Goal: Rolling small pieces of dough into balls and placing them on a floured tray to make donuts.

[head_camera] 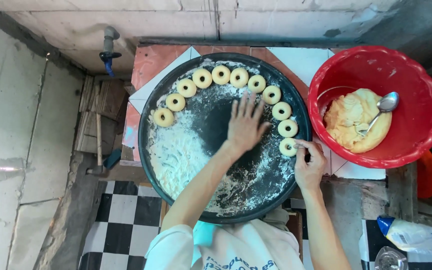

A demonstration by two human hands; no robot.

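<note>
Looking straight down on a big round black tray (176, 190), dusted white with flour, sitting on the tiled counter (301, 60). Along its upper and right rim runs an arc of small dough rings (221, 75), ten of them, pale yellow, each with a hole punched through, spaced just apart. The left hand (245, 125) lies flat in the middle of the tray, fingers spread wide and open, palm down on the floured black surface, gripping nothing. The right hand (308, 162) is at the tray's right edge, fingers pinched together on the last dough ring (288, 147), the lowest one at the end of the arc.

Just to the right of the tray, touching or nearly touching it, stands a red plastic bowl (416, 125) with a scalloped rim. Inside is a soft mound of yellow dough (351, 122), and a metal spoon (383, 107) rests in it, bowl end up toward the right. Below, a black-and-white checkered floor (126, 215).
</note>
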